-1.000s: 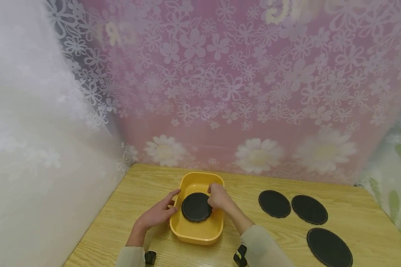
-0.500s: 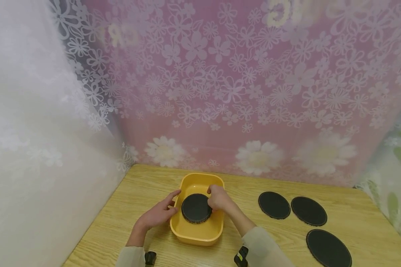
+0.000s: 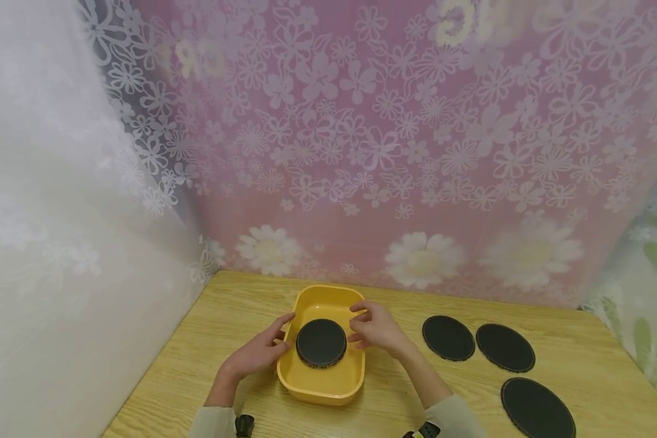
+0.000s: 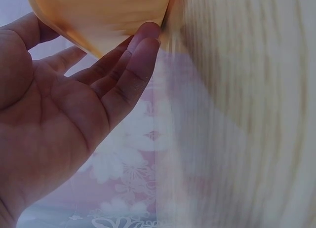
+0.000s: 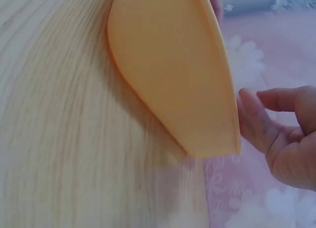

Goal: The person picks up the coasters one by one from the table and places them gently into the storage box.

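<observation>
A yellow plastic basin [image 3: 320, 386] stands on the table, in the middle of the head view. Inside it lies a round black coaster [image 3: 321, 342] with a stitched-looking edge. My left hand [image 3: 257, 350] rests against the basin's left side, fingertips and thumb at the rim; in the left wrist view its fingers reach along the outer wall. Over the right rim is my right hand [image 3: 380, 330], fingers loosely bent and apart from the coaster, holding nothing. The right wrist view shows that hand [image 5: 281, 132] beside the basin's rim.
Several more round black coasters lie to the right: one coaster [image 3: 448, 338], another [image 3: 505, 347] beside it, and a nearer one [image 3: 538, 407]. A floral curtain [image 3: 361, 152] hangs behind the wooden table [image 3: 241, 298], and a white sheet [image 3: 71, 243] hangs on the left.
My right hand has let go of the coaster and drawn back to the right, its fingers spreading over the rim. My left hand stays at the basin's left side.
</observation>
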Action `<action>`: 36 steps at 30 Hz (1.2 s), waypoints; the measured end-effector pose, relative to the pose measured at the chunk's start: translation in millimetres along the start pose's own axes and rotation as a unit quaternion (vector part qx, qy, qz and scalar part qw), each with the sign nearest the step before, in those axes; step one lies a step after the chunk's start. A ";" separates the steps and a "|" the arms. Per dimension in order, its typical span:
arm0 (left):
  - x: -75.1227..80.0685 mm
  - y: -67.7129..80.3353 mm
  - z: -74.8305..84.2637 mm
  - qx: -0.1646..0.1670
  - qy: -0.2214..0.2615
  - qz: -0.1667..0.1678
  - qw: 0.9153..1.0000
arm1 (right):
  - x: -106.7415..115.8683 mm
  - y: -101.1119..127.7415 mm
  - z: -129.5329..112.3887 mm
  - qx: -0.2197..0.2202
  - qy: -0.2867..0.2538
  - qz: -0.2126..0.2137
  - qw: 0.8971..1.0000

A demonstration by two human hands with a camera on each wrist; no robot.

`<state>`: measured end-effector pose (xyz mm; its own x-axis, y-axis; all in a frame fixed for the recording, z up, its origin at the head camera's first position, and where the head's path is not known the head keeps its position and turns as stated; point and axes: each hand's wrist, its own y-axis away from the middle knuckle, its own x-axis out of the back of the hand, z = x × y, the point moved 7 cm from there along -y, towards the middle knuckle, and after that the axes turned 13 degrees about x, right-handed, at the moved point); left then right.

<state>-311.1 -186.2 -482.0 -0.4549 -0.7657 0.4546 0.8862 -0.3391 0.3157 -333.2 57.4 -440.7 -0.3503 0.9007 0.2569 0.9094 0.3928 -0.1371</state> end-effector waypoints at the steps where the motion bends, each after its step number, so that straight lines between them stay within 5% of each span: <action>1: 0.1 -0.1 -0.8 0.000 -0.001 0.000 1.000 | 3.3 2.6 1.2 0.005 -0.015 0.001 1.000; 11: 0.3 -2.8 -4.8 -0.002 0.012 -0.006 1.000 | 48.5 25.6 14.0 0.000 -0.042 0.056 0.998; 20: -1.0 -0.6 -3.9 -0.005 0.018 -0.014 1.000 | 108.4 40.8 38.9 -0.021 0.107 0.137 0.985; 36: -0.8 3.0 0.9 -0.008 0.023 -0.009 1.000 | 168.8 65.1 66.3 -0.053 0.213 0.133 0.966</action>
<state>-308.1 -186.1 -480.6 -0.4671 -0.7838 0.4093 0.8791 -0.3621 0.3098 -348.0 247.3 -469.7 0.0034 0.8004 0.5994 0.9805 0.1151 -0.1592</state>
